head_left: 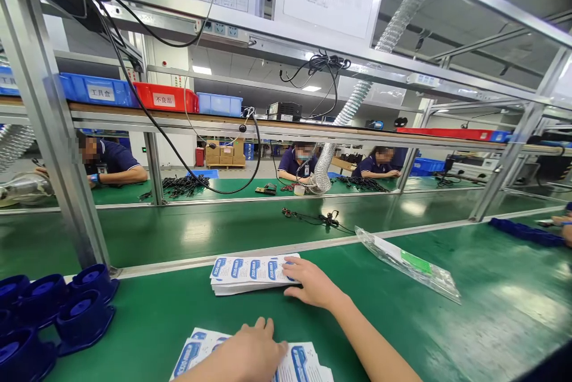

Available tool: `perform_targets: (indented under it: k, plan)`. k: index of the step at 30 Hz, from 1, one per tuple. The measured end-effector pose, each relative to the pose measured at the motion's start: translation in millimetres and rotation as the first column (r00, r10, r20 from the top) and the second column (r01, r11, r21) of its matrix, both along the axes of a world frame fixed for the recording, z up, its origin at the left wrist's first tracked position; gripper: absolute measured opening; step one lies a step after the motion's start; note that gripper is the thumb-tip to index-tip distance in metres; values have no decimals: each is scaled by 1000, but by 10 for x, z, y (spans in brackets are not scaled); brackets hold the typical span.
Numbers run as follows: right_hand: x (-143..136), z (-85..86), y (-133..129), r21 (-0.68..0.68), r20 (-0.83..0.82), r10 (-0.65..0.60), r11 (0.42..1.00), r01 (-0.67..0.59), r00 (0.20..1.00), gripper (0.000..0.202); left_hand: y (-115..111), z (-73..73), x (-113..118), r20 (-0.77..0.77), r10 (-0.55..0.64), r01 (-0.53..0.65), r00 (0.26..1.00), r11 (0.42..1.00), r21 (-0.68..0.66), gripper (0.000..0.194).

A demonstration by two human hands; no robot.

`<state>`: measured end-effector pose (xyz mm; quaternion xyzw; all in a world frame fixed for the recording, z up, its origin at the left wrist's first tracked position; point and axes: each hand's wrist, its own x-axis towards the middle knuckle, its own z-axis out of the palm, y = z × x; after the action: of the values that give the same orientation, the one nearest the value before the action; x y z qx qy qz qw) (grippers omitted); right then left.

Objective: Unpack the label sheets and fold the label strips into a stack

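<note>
My right hand (313, 283) lies flat on the right end of a stack of white cards with blue print (248, 273) on the green table. My left hand (248, 353) rests palm down on a nearer pile of the same cards (301, 361) at the bottom edge. Neither hand has closed around anything; the fingers lie spread on the cards.
Dark blue plastic trays (83, 307) sit at the left. A clear plastic bag (409, 263) lies to the right. A green conveyor belt (223, 230) with a black cable (319, 218) runs behind. Metal posts (58, 149) frame the bench; people work opposite.
</note>
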<state>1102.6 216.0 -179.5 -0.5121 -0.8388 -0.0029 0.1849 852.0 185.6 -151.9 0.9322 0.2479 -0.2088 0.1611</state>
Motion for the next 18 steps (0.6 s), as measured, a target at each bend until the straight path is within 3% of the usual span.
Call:
perform_targets:
  k: [2,4,6,9,11,14,15,16,18]
  plan:
    - [-43,7,-16,23,39,4,1000,-4,999,19,-38,-162,113,-31,18,-20,999,999,-47,92]
    - [-57,-3,-17,59,56,15,998,-18,998,17,-69,-272,202,-21,40,-41,999,997,-66,80]
    - [-36,-30,3,111,73,41,993,-48,996,23,-109,-272,224,7,31,-30,999,995,-90,68]
    - [16,-53,32,240,62,97,965,-109,993,28,-147,-79,110,-1,7,-7,1000,997,-81,70]
    - [22,-18,12,317,4,149,938,-143,989,29,-118,85,-13,123,34,-33,992,999,-12,90]
    - [-41,96,-87,276,-173,241,943,-188,955,22,9,249,-135,451,166,-271,877,946,179,128]
    - [-72,133,-125,211,-251,257,955,-206,933,17,57,278,-147,509,178,-340,842,908,246,125]
    - [-101,161,-157,126,-333,262,964,-233,906,12,98,295,-147,514,177,-366,839,882,295,108]
    - [-130,180,-186,-48,-487,230,956,-289,843,9,148,296,-125,394,163,-300,904,901,314,55]
